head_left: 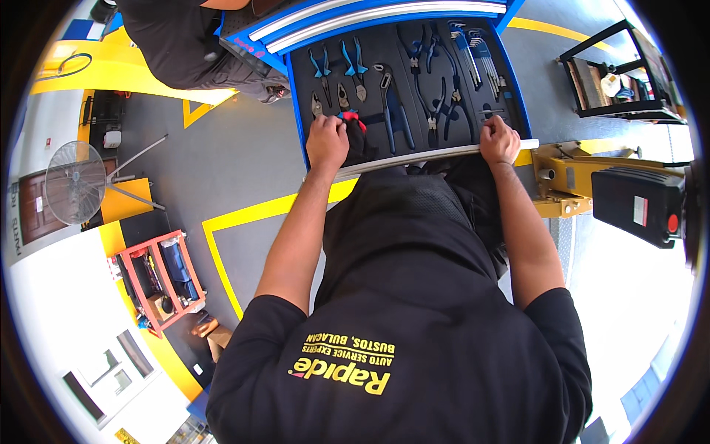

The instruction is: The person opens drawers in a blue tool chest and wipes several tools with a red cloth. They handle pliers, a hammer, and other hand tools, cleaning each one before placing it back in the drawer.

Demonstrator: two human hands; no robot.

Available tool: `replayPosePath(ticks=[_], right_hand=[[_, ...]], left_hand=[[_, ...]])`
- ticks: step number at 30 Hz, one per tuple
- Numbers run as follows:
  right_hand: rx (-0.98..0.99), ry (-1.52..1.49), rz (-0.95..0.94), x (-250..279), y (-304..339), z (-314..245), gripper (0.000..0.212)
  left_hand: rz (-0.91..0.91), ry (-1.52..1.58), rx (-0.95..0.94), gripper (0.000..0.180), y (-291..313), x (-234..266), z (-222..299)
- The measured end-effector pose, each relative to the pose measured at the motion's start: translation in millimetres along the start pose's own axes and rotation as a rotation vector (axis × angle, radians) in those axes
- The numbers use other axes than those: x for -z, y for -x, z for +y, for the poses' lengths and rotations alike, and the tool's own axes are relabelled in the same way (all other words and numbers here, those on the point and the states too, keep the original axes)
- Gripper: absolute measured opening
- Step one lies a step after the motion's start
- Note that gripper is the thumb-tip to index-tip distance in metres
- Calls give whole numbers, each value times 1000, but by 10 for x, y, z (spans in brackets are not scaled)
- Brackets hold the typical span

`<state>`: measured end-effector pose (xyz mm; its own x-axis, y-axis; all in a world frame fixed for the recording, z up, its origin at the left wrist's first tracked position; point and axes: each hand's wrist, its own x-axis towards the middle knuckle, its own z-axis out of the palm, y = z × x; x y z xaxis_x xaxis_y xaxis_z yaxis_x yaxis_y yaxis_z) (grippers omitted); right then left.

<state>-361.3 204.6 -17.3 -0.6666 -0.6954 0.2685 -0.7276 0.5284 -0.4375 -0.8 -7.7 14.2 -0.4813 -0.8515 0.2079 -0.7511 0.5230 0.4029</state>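
Note:
An open tool drawer (388, 122) with a dark lining lies in front of me. At its near left corner my left hand (328, 142) is closed. Just beyond its fingers shows the head of a pair of pliers (317, 106), the rest hidden by the hand. A red and black item (355, 124) lies right beside it. My right hand (501, 140) is curled at the near right corner, close to small metal pieces (491, 112); what its fingers hold, if anything, is hidden. Between the hands lie water pump pliers (392, 107) and several dark-handled pliers (444, 96).
Hex key sets (484, 63) lie at the drawer's far right. Beyond it rises the blue tool cabinet (370, 28). A person in dark clothes (174, 44) is at the far left. A yellow metal frame (566, 177) stands right; a fan (75, 183) and a red cart (161, 281) stand left.

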Motion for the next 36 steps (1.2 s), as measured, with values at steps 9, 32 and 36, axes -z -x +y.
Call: replayPosePath(ticks=[9,32,36], right_hand=[[22,2,-15,-67,-13,32,6],[-31,56,-22,-48,-93,-46,7],[-45,48,-70,9,-69,-76,10]], left_hand=[[76,-193,-151,19,-319,-341,87],[35,-42,-57,21,-165,-368,57],[-101,-40,-19,23,65,-268,106]])
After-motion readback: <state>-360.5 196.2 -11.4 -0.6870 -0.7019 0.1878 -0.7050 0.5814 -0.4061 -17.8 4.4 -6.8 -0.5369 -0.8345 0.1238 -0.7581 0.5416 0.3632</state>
